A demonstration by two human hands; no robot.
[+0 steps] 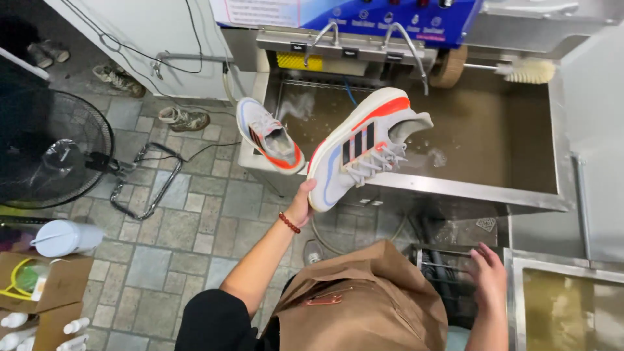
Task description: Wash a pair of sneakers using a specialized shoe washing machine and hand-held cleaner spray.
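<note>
My left hand (301, 203), a red bead bracelet on its wrist, grips the heel of a white sneaker (364, 146) with black stripes and orange trim. It holds the shoe tilted, toe down, above the front rim of a steel sink (455, 190). The matching sneaker (270, 138) rests on the sink's left corner. My right hand (491, 278) hovers with fingers apart over a dark wire rack (437, 270) at the lower right and holds nothing. A brown apron covers my front.
The sink holds murky water below a blue machine panel with faucets, a yellow brush (299, 62) and a bristle brush (530, 70). A second basin (572, 312) is at the lower right. On the tiled floor are a black fan (45, 149), loose shoes (185, 119) and cardboard boxes (45, 292).
</note>
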